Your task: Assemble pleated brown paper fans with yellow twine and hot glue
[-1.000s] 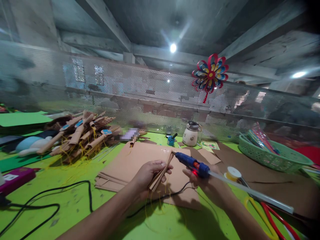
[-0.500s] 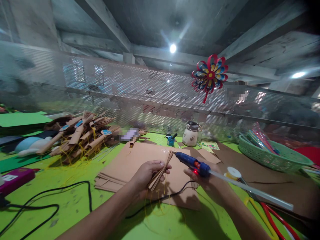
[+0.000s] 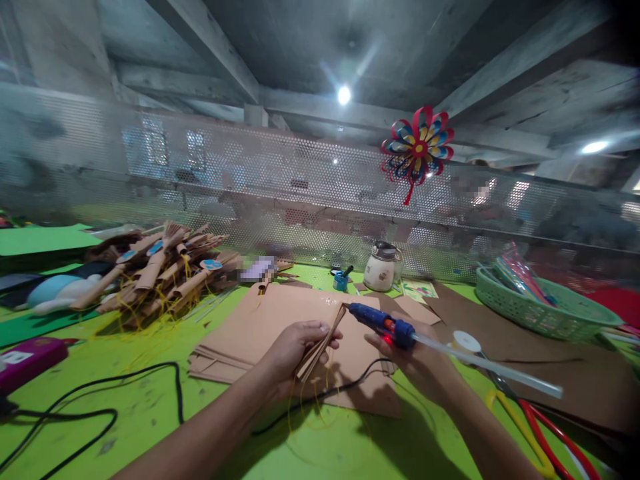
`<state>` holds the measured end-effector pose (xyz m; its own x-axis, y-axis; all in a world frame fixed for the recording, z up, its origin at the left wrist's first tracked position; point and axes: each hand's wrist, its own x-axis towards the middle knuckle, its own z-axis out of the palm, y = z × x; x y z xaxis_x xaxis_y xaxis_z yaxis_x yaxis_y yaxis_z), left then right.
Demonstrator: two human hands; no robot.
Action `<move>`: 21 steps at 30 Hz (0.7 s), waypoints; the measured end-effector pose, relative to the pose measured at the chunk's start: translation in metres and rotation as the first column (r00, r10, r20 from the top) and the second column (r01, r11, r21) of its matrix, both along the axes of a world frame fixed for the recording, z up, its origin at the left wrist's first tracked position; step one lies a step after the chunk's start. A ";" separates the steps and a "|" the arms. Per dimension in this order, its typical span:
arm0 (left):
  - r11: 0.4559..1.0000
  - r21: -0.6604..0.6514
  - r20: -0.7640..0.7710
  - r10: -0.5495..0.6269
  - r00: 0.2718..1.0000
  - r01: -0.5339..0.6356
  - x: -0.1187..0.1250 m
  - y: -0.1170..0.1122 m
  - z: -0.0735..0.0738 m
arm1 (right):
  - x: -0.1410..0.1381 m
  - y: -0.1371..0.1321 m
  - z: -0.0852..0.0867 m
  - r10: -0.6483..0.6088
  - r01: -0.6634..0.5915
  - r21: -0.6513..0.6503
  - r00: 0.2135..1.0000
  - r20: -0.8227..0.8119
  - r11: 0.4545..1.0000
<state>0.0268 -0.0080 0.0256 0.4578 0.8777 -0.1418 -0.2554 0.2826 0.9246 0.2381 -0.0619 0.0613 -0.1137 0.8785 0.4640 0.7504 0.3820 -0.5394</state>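
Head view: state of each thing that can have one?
left hand, closed on folded paper
folded paper, pleated, slanting
right hand, gripping glue gun
glue gun, red light lit, tip by folded paper
glue stick, jutting from glue gun's back
jug, upright, lid on
basket, holding plastic packets
ceiling light, on

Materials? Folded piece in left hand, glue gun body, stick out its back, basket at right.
Folded piece: likely kraft paper; matt brown, thin layered edges.
Glue gun: probably hard plastic; solid blue, moulded-looking body.
Glue stick: probably hot-melt adhesive; whitish and translucent, exact composition not visible.
Basket: likely moulded plastic; uniform pale green, perforated wall.
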 end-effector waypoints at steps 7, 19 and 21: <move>1.000 0.002 -0.007 -0.008 1.000 0.008 -0.001 -0.001 0.000 | 0.002 -0.004 0.002 0.030 -0.028 -0.044 0.998 0.050 0.999; 0.999 -0.044 0.012 -0.017 1.000 0.018 0.000 0.001 -0.003 | -0.003 -0.011 0.005 0.057 -0.043 -0.099 0.989 0.139 0.994; 0.999 -0.044 0.018 -0.016 1.000 0.016 0.000 0.001 -0.003 | -0.002 -0.012 0.005 0.066 -0.051 -0.110 0.988 0.137 0.993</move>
<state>0.0268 -0.0066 0.0229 0.4746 0.8632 -0.1720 -0.2671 0.3274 0.9063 0.2363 -0.0737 0.0662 -0.2238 0.9116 0.3449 0.7994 0.3742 -0.4701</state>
